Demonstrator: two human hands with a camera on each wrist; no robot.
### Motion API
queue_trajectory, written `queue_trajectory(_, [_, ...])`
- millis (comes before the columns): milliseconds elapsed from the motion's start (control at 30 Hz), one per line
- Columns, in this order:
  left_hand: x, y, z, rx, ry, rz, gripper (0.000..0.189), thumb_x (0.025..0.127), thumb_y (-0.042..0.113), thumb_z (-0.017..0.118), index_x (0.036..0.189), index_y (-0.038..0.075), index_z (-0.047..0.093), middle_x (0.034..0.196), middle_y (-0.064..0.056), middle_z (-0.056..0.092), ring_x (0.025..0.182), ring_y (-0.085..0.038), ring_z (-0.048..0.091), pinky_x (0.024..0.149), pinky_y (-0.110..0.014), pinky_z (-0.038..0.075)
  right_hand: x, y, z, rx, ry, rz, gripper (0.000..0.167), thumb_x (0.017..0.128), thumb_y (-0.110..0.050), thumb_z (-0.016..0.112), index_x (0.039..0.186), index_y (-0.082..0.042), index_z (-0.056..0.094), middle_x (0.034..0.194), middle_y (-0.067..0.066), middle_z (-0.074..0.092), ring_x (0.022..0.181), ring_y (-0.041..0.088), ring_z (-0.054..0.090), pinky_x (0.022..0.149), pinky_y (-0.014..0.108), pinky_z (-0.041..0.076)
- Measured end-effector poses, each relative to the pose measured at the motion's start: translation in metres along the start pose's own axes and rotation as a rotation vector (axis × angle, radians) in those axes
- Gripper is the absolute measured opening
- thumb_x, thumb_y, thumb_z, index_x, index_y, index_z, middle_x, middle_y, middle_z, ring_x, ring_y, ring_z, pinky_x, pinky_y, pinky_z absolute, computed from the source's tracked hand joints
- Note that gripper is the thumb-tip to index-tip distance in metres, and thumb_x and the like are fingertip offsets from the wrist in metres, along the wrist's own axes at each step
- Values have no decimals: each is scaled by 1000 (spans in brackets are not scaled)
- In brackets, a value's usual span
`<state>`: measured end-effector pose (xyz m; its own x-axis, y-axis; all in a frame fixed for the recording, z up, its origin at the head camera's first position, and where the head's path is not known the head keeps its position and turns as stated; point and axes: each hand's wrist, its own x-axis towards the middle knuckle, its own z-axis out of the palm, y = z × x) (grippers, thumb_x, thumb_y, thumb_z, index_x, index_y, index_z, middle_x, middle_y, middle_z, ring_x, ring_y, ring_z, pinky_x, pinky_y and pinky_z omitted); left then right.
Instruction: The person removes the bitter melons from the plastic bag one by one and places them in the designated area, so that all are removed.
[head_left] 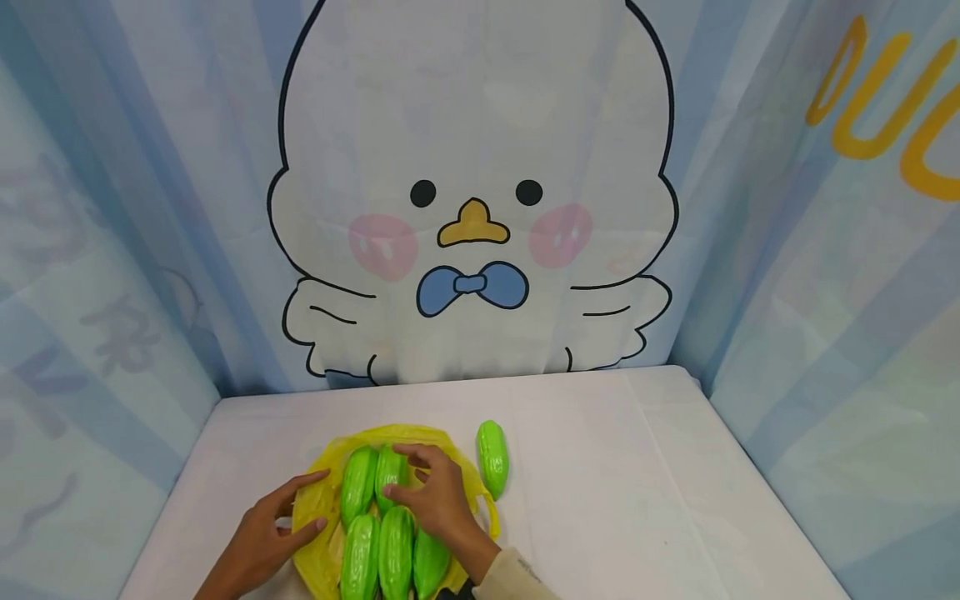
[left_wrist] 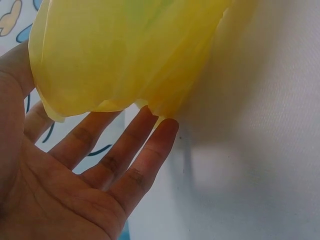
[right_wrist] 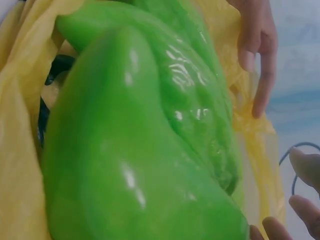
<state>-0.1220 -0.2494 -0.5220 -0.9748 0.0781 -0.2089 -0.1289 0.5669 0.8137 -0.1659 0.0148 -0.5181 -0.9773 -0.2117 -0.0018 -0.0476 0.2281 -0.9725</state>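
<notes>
A yellow plastic bag (head_left: 322, 492) lies spread on the table, holding several glossy green toy bitter melons (head_left: 360, 550). At its left side my left hand (head_left: 262, 529) touches the edge; in the left wrist view the fairly straight fingers (left_wrist: 137, 170) lie against the yellow film. My right hand (head_left: 442, 496) reaches over the upper melon (head_left: 390, 471), thumb and forefinger spread beside it, and I see no firm grip. The right wrist view has a smoother green piece (right_wrist: 130, 165) close up, with the right fingertips (right_wrist: 305, 167) apart from it.
A single green melon (head_left: 492, 458) lies outside the bag, to its right. White cloth covers the table (head_left: 637, 500). A printed curtain with a cartoon chick (head_left: 472, 125) hangs behind, and blue-striped curtains (head_left: 847, 333) stand along both sides. Something dark (right_wrist: 60, 67) shows within the bag.
</notes>
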Motion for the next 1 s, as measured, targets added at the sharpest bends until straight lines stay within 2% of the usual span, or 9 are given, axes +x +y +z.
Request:
queue_trajectory(367, [0, 3, 0, 1, 2, -2, 69, 96, 36, 79, 156, 17, 52, 160, -29, 48, 106, -27, 72, 83, -44, 68, 4, 5, 8, -47, -47, -16, 51, 88, -15, 88, 137, -18, 72, 141, 4, 66, 133, 34, 62, 109, 49, 57])
queue_trajectory(733, [2, 5, 1, 22, -2, -8, 69, 96, 38, 79, 156, 17, 52, 160, -29, 48, 105, -26, 71, 83, -47, 67, 9, 10, 17, -253, 13, -66, 55, 85, -17, 91, 136, -20, 73, 133, 1, 67, 123, 24, 65, 97, 33, 60])
queue_trajectory(833, [3, 3, 1, 19, -5, -9, 69, 96, 39, 79, 156, 17, 52, 160, -29, 48, 106, -26, 71, 84, -47, 67, 10, 11, 19, -301, 30, -66, 55, 85, -18, 91, 136, -21, 73, 131, 2, 65, 119, 24, 64, 95, 36, 59])
queue_trajectory(1000, [4, 3, 1, 10, -8, 1, 69, 97, 38, 78, 157, 17, 52, 159, -30, 48, 107, -27, 72, 82, -47, 67, 9, 14, 21, -366, 63, -73, 53, 84, -18, 92, 134, -20, 73, 127, 4, 61, 119, 29, 63, 101, 46, 58])
